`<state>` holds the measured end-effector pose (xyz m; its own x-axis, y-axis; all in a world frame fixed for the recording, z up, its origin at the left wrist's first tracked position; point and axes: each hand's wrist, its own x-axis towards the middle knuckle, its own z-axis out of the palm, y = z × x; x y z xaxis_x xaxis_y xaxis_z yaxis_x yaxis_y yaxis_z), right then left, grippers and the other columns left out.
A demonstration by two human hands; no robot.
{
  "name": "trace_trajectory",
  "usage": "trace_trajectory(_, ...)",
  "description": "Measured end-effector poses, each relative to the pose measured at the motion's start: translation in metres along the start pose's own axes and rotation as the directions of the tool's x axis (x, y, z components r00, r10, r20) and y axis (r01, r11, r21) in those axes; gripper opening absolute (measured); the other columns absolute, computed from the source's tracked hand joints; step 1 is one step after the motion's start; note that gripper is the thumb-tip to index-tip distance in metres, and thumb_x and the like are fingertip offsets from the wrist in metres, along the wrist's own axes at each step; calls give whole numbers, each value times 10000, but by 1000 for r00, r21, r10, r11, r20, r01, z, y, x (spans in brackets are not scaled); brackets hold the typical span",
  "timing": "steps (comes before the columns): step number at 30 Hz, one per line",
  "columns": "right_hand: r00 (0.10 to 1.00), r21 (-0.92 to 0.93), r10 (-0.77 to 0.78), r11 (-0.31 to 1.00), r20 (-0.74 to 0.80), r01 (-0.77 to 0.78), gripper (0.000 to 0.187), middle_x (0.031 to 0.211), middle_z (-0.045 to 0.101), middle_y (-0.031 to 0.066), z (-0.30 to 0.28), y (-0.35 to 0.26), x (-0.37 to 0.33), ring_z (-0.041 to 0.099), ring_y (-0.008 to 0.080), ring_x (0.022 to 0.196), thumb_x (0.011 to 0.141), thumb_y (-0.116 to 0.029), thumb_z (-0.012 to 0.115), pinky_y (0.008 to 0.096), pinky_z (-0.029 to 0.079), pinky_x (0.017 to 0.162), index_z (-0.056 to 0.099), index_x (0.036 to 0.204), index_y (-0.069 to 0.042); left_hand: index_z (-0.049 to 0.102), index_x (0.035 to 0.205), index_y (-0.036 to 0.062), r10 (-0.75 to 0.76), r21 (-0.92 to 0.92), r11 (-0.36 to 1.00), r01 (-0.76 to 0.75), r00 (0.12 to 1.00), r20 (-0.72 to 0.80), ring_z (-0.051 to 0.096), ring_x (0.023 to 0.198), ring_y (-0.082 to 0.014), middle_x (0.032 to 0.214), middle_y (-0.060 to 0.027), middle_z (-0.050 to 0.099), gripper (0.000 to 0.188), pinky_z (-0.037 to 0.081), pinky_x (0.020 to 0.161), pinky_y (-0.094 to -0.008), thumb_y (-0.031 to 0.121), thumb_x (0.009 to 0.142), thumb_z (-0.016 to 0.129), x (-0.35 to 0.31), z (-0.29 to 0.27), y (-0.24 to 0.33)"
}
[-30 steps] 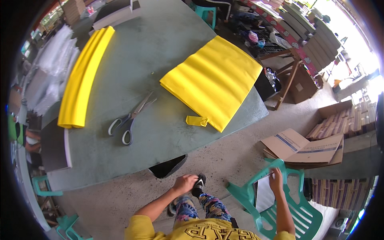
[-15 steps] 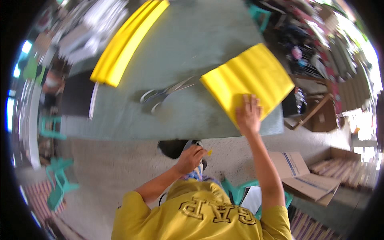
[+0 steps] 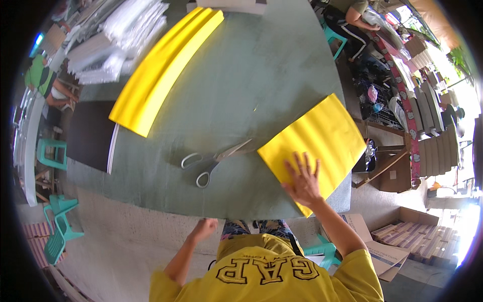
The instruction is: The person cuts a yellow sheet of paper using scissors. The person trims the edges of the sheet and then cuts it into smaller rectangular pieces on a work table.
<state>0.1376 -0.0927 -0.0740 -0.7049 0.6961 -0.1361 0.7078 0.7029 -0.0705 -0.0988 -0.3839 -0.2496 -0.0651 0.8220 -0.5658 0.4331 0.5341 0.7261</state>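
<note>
My right hand point(image 3: 304, 184) lies flat with fingers spread on a square yellow sheet point(image 3: 334, 143) at the table's near right. The sheet is set at an angle, and one corner reaches past the near edge. Off the table, just below that edge, my left hand point(image 3: 203, 229) is closed like a fist and slightly blurred; whether anything is in it is hidden. Between the two sides of the table rest scissors point(image 3: 217, 159) with grey handles, blades apart, touched by neither hand. A long folded strip of yellow sheet material point(image 3: 161, 75) stretches along the table's left.
Black sheets point(image 3: 90, 133) lie at the left edge of the grey-green table point(image 3: 221, 65), with clear plastic packs point(image 3: 128, 35) farther back. Green stools point(image 3: 53, 152) stand on the left. An open carton point(image 3: 380, 251) sits at lower right. Co-workers point(image 3: 347, 22) are at both sides.
My view has shifted, so the table appears lower. My left hand has moved left; the small yellow scrap in its fingers no longer shows. My right hand stays on the sheet, its fingers now wider.
</note>
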Motion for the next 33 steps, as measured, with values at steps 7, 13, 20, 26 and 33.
trace_trajectory(7, 994, 195, -78, 976, -82, 93, 512, 1398, 291, 110, 13, -26, 20, 232, 321, 1296, 891, -451, 381, 558, 148, 1021, 367, 1328, -186, 577, 981, 4, 308, -132, 935, -329, 938, -156, 609, 700, -142, 793, -89, 634, 178, 470, 633, -253, 103, 835, 562, -28, -100, 241)
trace_trajectory(13, 999, 515, -46, 856, -6, 42, 346, 1261, 450, 94, -7, 6, 65, 407, 291, 1143, 856, -226, 484, 421, 307, 953, 507, 1182, -112, 488, 1154, 28, 495, 402, 868, -291, 559, -665, 388, 1185, -356, 1225, -220, 448, 360, 301, 980, -448, 266, 884, 483, 147, -27, 279)
trace_trajectory(20, 997, 53, 26, 998, -76, -22, 577, 1468, 156, 30, 20, 94, 96, 102, 244, 1356, 894, -487, 316, 447, 66, 1095, 203, 1400, -234, 315, 1333, 22, 547, 730, 680, -62, 706, -450, 237, 1294, -367, 1379, -245, 259, 632, 168, 1045, -508, 461, 883, 381, 145, -11, 295)
trace_trajectory(26, 927, 11, 346, 937, -148, -348, 640, 1458, 190, 16, 5, 202, 144, 173, 251, 1332, 841, -538, 414, 466, 175, 1055, 242, 1385, -248, 255, 1370, 56, 467, 733, 679, -49, 799, -379, 131, 1331, -358, 1416, -230, 179, 719, 107, 1064, -495, 553, 861, 359, 136, -22, 295)
trace_trajectory(33, 899, -81, 93, 987, -428, -141, 696, 1439, 211, 96, 12, 231, 158, 182, 291, 1328, 800, -529, 517, 474, 177, 1061, 309, 1354, -163, 319, 1357, 164, 537, 772, 626, -112, 779, -322, 122, 1335, -348, 1431, -182, 187, 653, 98, 1079, -481, 578, 852, 350, 164, -61, 286)
